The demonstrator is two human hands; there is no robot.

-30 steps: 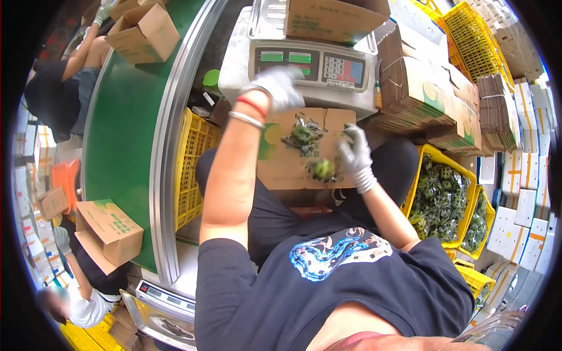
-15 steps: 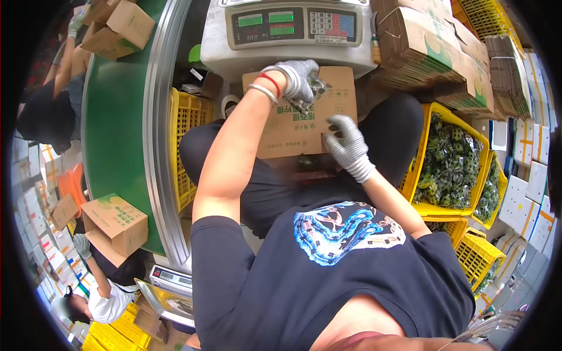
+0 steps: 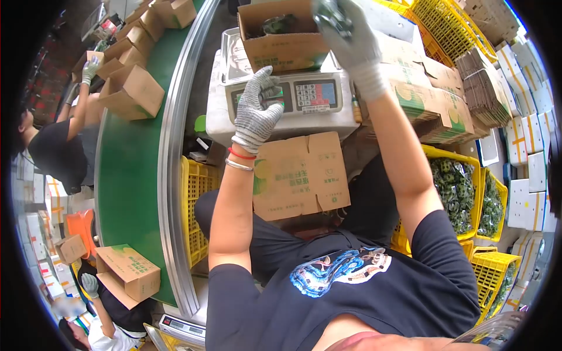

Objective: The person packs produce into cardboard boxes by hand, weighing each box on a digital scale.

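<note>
My left hand (image 3: 257,114), in a striped grey glove, is over the front of the digital scale (image 3: 313,96), fingers apart and slightly curled, with nothing visible in it. My right hand (image 3: 358,50), also gloved, is raised at the top and closed around a clear bag of dark green produce (image 3: 332,16). Beside it, an open cardboard box (image 3: 287,52) sits on the scale with a similar bag (image 3: 280,24) inside. A folded cardboard box (image 3: 301,175) lies in front of my lap.
Cardboard stacks (image 3: 448,111) and yellow crates (image 3: 451,193) of bagged produce are on the right. A green conveyor (image 3: 132,187) with open boxes runs along the left. Two co-workers are beyond it, one reaching to a box (image 3: 88,61) at the upper left.
The view has shifted, showing the box on the scale. My left hand has moved up to the scale and no longer holds a bag. My right hand has risen from the cardboard and now holds one.
</note>
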